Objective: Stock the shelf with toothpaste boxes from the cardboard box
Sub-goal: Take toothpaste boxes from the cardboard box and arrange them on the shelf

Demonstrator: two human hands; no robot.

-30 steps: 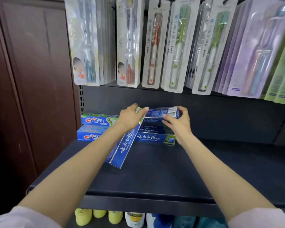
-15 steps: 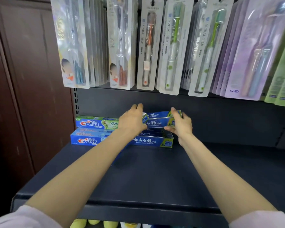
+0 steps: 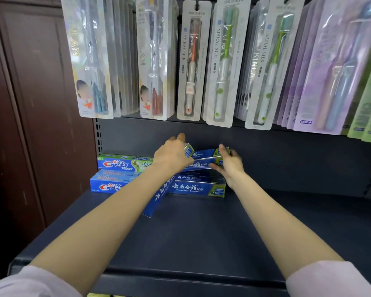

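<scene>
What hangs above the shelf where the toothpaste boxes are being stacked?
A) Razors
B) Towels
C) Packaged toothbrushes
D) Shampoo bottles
C: rows of packaged toothbrushes hang on hooks directly above the shelf holding the toothpaste boxes.

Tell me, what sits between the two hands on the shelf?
In the head view, blue toothpaste boxes lie between left hand and right hand, both touching them.

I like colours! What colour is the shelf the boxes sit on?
Dark grey-blue shelf, seen in the head view.
</scene>
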